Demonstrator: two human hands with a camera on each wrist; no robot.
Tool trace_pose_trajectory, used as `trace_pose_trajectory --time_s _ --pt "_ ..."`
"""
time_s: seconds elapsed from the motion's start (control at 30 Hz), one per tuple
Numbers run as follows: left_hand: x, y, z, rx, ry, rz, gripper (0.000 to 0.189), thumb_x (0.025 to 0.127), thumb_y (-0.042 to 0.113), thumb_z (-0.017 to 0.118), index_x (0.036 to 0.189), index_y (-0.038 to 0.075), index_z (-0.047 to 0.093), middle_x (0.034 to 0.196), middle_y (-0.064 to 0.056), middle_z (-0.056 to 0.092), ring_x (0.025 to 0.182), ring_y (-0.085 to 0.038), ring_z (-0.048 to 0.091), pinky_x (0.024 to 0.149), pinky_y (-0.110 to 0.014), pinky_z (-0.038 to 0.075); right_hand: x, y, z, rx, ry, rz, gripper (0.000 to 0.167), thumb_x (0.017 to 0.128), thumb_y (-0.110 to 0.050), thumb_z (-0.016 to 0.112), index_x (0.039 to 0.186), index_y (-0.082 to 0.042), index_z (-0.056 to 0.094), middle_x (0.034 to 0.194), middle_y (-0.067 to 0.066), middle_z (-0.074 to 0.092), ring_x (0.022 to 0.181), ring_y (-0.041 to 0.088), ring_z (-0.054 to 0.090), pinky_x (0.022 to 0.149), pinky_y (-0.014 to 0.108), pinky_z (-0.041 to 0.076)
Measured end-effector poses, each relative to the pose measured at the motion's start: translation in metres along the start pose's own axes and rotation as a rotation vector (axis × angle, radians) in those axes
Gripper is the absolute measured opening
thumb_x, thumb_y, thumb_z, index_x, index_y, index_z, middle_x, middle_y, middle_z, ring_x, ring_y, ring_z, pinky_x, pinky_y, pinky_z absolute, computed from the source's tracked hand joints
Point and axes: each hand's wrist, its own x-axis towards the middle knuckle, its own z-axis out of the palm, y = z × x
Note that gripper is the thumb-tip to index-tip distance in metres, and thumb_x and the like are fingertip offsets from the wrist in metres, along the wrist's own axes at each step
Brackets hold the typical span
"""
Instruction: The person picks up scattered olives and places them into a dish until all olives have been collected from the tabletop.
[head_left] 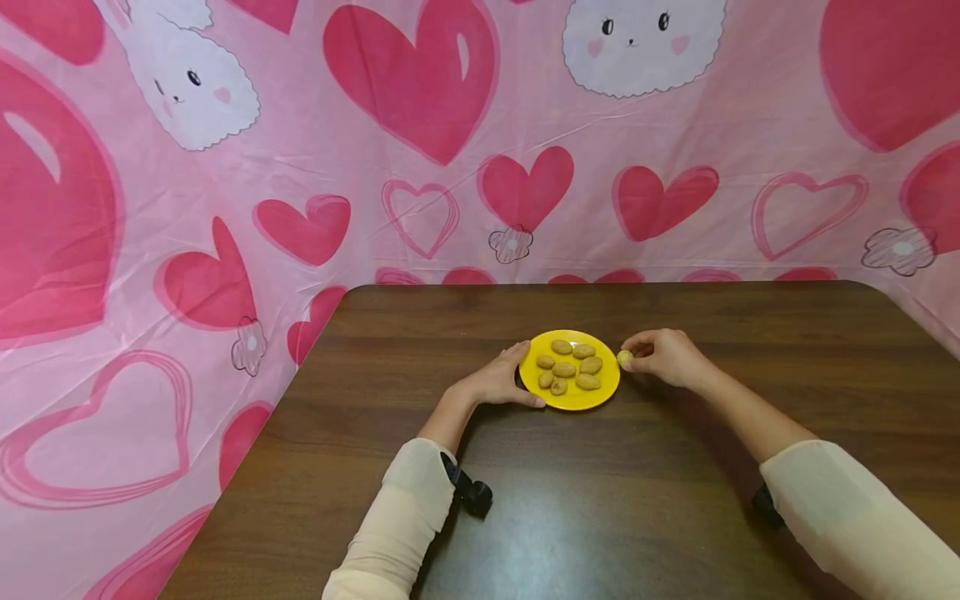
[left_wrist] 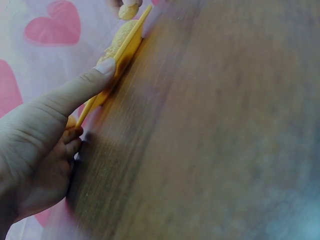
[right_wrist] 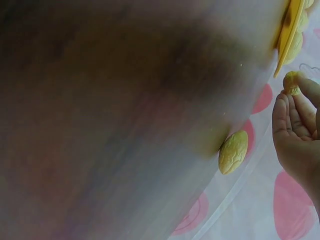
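A round yellow plate (head_left: 606,390) carries several small, wrinkled, tan-yellow potatoes (head_left: 564,370). My left hand (head_left: 497,379) holds the plate's left side, the thumb along its near rim and the fingers at the far rim; in the left wrist view the thumb (left_wrist: 90,82) lies across the rim. Just off the plate's right rim, my right hand (head_left: 670,357) pinches one small potato (right_wrist: 291,83) between thumb and fingertips. Another potato (right_wrist: 233,152) lies on the table near that hand in the right wrist view; the right hand and forearm hide it from the head view.
Both hands work over a dark brown wooden table (head_left: 600,500). A pink cloth (head_left: 360,150) with hearts and white bunny faces hangs behind it and down the left. Each sleeve has a black wrist camera strapped on, the left one (head_left: 472,493) standing over the table.
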Motion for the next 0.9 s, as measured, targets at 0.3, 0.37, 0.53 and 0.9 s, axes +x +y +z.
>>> trace_pose_trajectory --time_s 0.3,0.37,0.53,0.9 --pt "-0.0003 0.0 0.0002 -0.007 0.0 -0.003 0.109 0.071 0.049 0.074 0.149 0.011 0.008 0.154 -0.003 0.007 0.14 -0.021 0.005 0.111 -0.038 0.01 0.0002 -0.0054 0.0033 0.007 -0.02 -0.004 0.025 0.079 -0.014 0.073 0.098 0.002 0.068 0.079 0.004 0.065 0.071 0.017 0.058 0.061 0.027 0.048" --pt "-0.0004 0.0001 0.0003 -0.007 -0.001 -0.005 0.109 0.071 0.049 0.074 0.149 0.011 0.008 0.154 -0.003 0.007 0.14 -0.021 0.005 0.111 -0.037 0.01 0.0004 -0.0059 0.004 0.009 -0.023 -0.007 0.026 0.079 -0.015 0.073 0.097 0.002 0.068 0.079 0.004 0.065 0.071 0.017 0.058 0.062 0.028 0.048" --pt "-0.0002 0.0001 0.0 0.0 0.0 -0.007 0.11 0.071 0.049 0.074 0.149 0.011 0.008 0.154 -0.003 0.007 0.14 -0.021 0.005 0.111 -0.037 0.01 0.0005 -0.0076 0.0056 0.001 -0.035 -0.016 0.027 0.079 -0.016 0.074 0.097 0.002 0.068 0.078 0.003 0.064 0.071 0.017 0.057 0.062 0.028 0.048" --pt "0.0008 -0.0009 0.0003 0.003 0.0 -0.005 0.11 0.071 0.05 0.074 0.149 0.011 0.008 0.154 -0.004 0.007 0.14 -0.021 0.005 0.111 -0.037 0.01 0.0004 -0.0104 0.0083 -0.012 -0.081 -0.021 0.03 0.08 -0.018 0.072 0.101 0.004 0.066 0.082 0.004 0.065 0.073 0.017 0.057 0.063 0.028 0.048"
